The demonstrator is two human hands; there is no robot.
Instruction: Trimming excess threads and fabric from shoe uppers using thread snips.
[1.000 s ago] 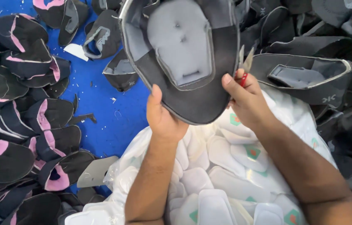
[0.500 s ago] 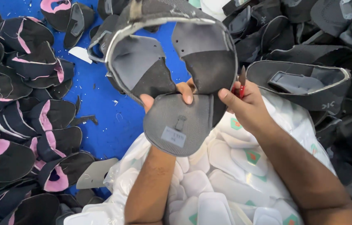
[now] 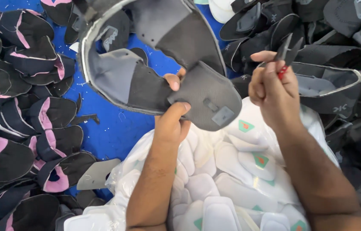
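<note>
Left hand (image 3: 173, 122) pinches a grey-black shoe upper (image 3: 155, 64) raised above the blue desk (image 3: 116, 128); right hand (image 3: 272, 87) grips small thread snips (image 3: 286, 53) beside it, apparently mid-trimming. Many uppers (image 3: 22, 85) lie around.

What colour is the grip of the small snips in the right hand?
Red; the snips have dark blades, seen in the head view above the right hand.

setting: a shoe-making workshop, work done at floor level. stacks of cut black-and-pink shoe uppers (image 3: 26, 107) lie piled on a blue sheet (image 3: 116, 128), more black uppers (image 3: 338, 42) heaped at the other side. a clear bag of white insoles (image 3: 231, 188) sits between them.
</note>
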